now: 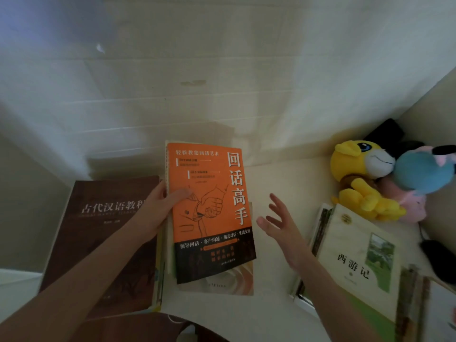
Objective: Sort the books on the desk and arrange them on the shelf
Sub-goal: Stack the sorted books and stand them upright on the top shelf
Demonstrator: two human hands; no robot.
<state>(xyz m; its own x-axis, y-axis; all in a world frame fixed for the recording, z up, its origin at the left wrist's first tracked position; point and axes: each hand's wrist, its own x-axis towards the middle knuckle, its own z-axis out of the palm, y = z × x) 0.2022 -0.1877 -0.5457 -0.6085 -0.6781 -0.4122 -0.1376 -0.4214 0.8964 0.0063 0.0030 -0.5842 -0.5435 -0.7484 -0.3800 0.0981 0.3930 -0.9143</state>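
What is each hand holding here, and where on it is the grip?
The left hand holds the orange book by its left edge, thumb on the cover. The right hand is open and holds nothing.

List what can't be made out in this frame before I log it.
Head view only:
- Lower book, under the orange book: its cover is hidden, only a bottom strip shows.
- Brown book: the title's end is covered by the left hand.
- White book: the books beneath show edges only, and the frame's lower right edge cuts them off.
- The orange book's small print: blurred.
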